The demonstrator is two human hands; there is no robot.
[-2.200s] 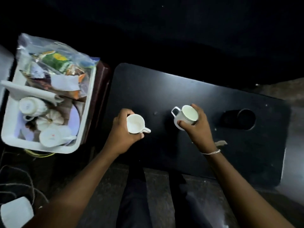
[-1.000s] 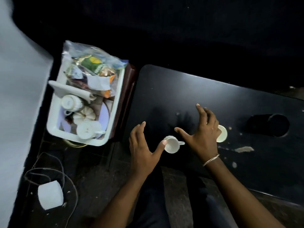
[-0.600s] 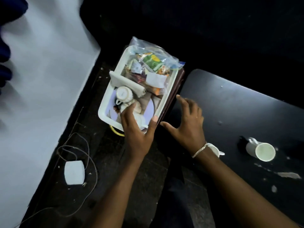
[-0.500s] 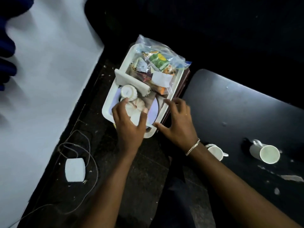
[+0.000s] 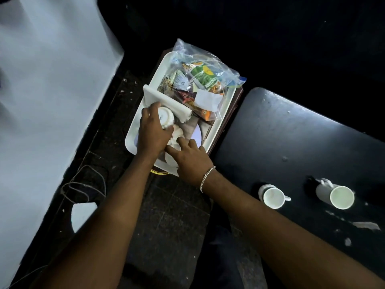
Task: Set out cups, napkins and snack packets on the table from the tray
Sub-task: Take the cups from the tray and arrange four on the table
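Note:
A white tray [image 5: 226, 103] sits left of the black table [image 5: 291, 132]. In it lie a clear bag of snack packets [image 5: 205, 77], a rolled white napkin [image 5: 164, 100] and white cups. My left hand [image 5: 153, 130] is in the tray with its fingers wrapped round an upturned white cup [image 5: 166, 116]. My right hand [image 5: 188, 159], with a bracelet on the wrist, reaches over the tray's near end onto another white cup [image 5: 169, 161], mostly hidden beneath it. Two white cups stand on the table: one [image 5: 273, 197] near me, one [image 5: 337, 195] further right.
A white wall or panel [image 5: 48, 80] fills the left side. On the dark floor lie a looped cable [image 5: 83, 184] and a white block [image 5: 82, 215]. The tray rests on a brown stand [image 5: 233, 113] beside the table's left edge.
Both cups were set down on the table and let go. My view swung left, and both hands moved into the tray, the left closing round an upturned cup.

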